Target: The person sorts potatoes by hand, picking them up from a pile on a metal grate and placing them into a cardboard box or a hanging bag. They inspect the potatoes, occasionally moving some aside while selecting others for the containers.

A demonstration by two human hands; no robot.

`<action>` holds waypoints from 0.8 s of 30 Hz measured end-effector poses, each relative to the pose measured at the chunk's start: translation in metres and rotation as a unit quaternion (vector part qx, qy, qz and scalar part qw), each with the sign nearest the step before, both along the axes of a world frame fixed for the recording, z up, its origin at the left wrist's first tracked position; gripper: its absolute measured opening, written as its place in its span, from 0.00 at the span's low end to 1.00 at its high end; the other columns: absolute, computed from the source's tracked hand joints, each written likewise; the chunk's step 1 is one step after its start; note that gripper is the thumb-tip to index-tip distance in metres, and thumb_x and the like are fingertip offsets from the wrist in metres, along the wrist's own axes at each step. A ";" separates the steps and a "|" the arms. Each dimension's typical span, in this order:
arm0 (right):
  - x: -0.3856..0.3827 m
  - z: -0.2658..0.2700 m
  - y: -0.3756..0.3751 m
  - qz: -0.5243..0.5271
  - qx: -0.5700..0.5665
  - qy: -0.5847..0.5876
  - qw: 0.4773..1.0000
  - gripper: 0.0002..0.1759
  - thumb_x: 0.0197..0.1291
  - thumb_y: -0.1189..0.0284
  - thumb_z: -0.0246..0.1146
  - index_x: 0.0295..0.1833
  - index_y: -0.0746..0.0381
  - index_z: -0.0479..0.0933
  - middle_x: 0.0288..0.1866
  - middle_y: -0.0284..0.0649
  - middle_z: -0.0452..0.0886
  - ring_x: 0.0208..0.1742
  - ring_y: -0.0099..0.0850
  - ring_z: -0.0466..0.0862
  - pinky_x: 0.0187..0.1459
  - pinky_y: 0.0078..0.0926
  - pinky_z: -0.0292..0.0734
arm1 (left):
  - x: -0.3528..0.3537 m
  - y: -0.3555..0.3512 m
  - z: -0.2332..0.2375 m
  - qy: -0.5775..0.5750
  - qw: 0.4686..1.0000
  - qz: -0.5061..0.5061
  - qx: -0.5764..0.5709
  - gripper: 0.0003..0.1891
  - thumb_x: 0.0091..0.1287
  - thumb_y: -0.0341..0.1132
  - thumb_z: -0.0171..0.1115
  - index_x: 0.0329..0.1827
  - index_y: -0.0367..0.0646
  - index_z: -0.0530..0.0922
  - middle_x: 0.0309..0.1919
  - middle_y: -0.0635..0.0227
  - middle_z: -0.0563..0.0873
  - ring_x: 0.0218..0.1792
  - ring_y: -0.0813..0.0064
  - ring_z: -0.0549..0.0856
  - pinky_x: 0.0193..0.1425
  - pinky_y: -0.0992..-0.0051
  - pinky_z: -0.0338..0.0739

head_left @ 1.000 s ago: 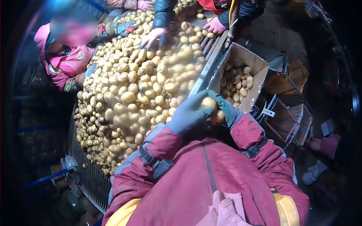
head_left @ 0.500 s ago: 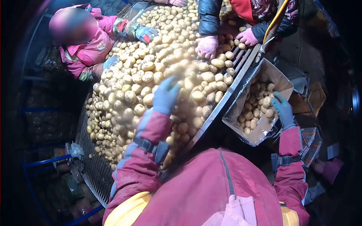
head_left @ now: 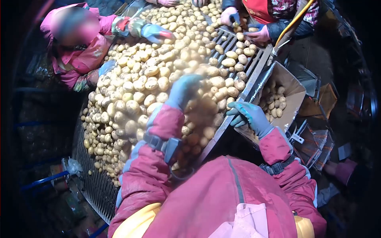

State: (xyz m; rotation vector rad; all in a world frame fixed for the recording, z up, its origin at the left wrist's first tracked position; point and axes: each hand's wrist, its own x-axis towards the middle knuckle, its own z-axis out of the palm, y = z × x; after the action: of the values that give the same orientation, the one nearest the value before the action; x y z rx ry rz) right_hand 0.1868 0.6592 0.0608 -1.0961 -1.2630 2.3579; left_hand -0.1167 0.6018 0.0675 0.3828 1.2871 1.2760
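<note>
Noted frame right: brown cardboard box (head_left: 293, 88) holding oval yellow potatoes (head_left: 275, 104). Found blue-gloved right hand (head_left: 251, 116) loosely spread; blurred blue-gloved left hand (head_left: 184, 90) undeterminable.

The left grip (head_left: 185, 91) reaches over heaped potatoes (head_left: 133, 85), the right grip (head_left: 251, 116) near a carton (head_left: 293, 89).

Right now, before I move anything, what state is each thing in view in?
Left hand: gloved, reaching over the heap, blurred; grip unclear.
Right hand: gloved, fingers partly curled, by the table edge and box; grip unclear.
Potatoes: loose, heaped, some with dark marks.
Table: slatted, mostly covered, some slats bare.
Box: open-topped, partly filled with potatoes.
Jacket: front zip closed.
</note>
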 end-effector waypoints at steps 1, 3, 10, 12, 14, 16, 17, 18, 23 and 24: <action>-0.013 0.003 -0.002 0.007 0.007 0.008 1.000 0.24 0.78 0.61 0.58 0.69 0.67 0.75 0.53 0.45 0.88 0.35 0.28 0.89 0.39 0.25 0.88 | 0.006 -0.011 0.016 -0.093 0.995 -0.030 0.004 0.15 0.68 0.39 0.66 0.53 0.43 0.86 0.38 0.66 0.89 0.32 0.79 0.85 0.30 0.78 0.77; -0.038 0.010 -0.010 0.002 -0.008 0.036 0.999 0.25 0.74 0.67 0.63 0.72 0.64 0.74 0.54 0.41 0.88 0.36 0.20 0.87 0.39 0.18 0.85 | 0.030 -0.030 0.038 -0.125 0.991 -0.041 -0.007 0.19 0.74 0.45 0.59 0.61 0.44 0.83 0.40 0.66 0.89 0.30 0.80 0.81 0.26 0.81 0.70; -0.085 -0.009 -0.048 0.062 0.418 0.006 0.907 0.43 0.57 0.68 0.70 0.79 0.59 0.66 0.73 0.49 0.77 0.69 0.38 0.81 0.66 0.31 0.77 | 0.049 -0.080 -0.010 -0.023 1.000 0.000 -0.017 0.31 0.75 0.41 0.62 0.78 0.42 0.65 0.60 0.59 0.83 0.49 0.72 0.86 0.47 0.75 0.81; -0.088 0.016 -0.053 0.137 0.441 -0.032 0.886 0.43 0.56 0.66 0.69 0.79 0.61 0.66 0.81 0.50 0.66 0.80 0.43 0.69 0.77 0.34 0.66 | 0.046 -0.088 -0.015 0.038 0.999 0.000 -0.025 0.33 0.73 0.41 0.64 0.77 0.41 0.65 0.61 0.56 0.83 0.51 0.68 0.86 0.52 0.72 0.82; -0.091 0.011 -0.059 0.165 0.524 -0.055 0.834 0.43 0.56 0.65 0.68 0.79 0.60 0.67 0.80 0.50 0.67 0.78 0.44 0.71 0.76 0.36 0.67 | 0.041 -0.097 -0.021 0.103 0.994 -0.022 -0.026 0.32 0.73 0.40 0.65 0.76 0.39 0.65 0.61 0.55 0.83 0.53 0.66 0.86 0.55 0.70 0.82; -0.093 0.006 -0.066 0.178 0.522 -0.048 0.833 0.46 0.55 0.66 0.73 0.80 0.61 0.64 0.80 0.50 0.68 0.79 0.43 0.71 0.75 0.34 0.69 | 0.039 -0.109 -0.029 0.225 0.972 -0.048 -0.050 0.31 0.73 0.40 0.65 0.75 0.38 0.66 0.61 0.54 0.84 0.55 0.67 0.85 0.57 0.68 0.82; -0.094 0.006 -0.069 0.185 0.512 -0.050 0.838 0.46 0.55 0.66 0.73 0.79 0.61 0.65 0.79 0.50 0.69 0.77 0.42 0.72 0.75 0.34 0.70 | 0.038 -0.112 -0.022 0.239 0.968 -0.049 -0.063 0.30 0.73 0.40 0.64 0.75 0.38 0.66 0.60 0.55 0.85 0.55 0.68 0.85 0.57 0.68 0.82; -0.095 0.006 -0.072 0.191 0.501 -0.053 0.843 0.45 0.55 0.66 0.73 0.79 0.61 0.66 0.79 0.50 0.70 0.76 0.41 0.74 0.74 0.34 0.71 | 0.038 -0.115 -0.017 0.198 0.977 -0.020 -0.071 0.31 0.72 0.42 0.65 0.74 0.39 0.67 0.58 0.54 0.86 0.54 0.67 0.86 0.57 0.67 0.82; -0.101 0.002 -0.096 0.157 0.517 -0.031 0.841 0.47 0.52 0.61 0.74 0.78 0.60 0.67 0.74 0.52 0.74 0.71 0.46 0.78 0.69 0.38 0.75 | 0.042 -0.135 -0.020 0.243 0.968 0.007 -0.061 0.28 0.71 0.42 0.67 0.70 0.40 0.72 0.46 0.60 0.88 0.44 0.70 0.87 0.48 0.69 0.83; -0.098 -0.001 -0.102 0.145 0.520 -0.049 0.840 0.47 0.51 0.59 0.74 0.77 0.60 0.67 0.73 0.52 0.75 0.70 0.47 0.79 0.68 0.39 0.76 | 0.048 -0.139 -0.018 0.375 0.924 -0.052 -0.055 0.26 0.71 0.40 0.67 0.68 0.40 0.74 0.42 0.63 0.88 0.40 0.73 0.86 0.45 0.71 0.83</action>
State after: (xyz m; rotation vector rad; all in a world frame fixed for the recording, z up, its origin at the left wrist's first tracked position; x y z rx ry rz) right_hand 0.0889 0.5576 0.0601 -0.6509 -2.4143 1.2961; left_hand -0.0686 0.4632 0.0494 0.9034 1.9370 0.9817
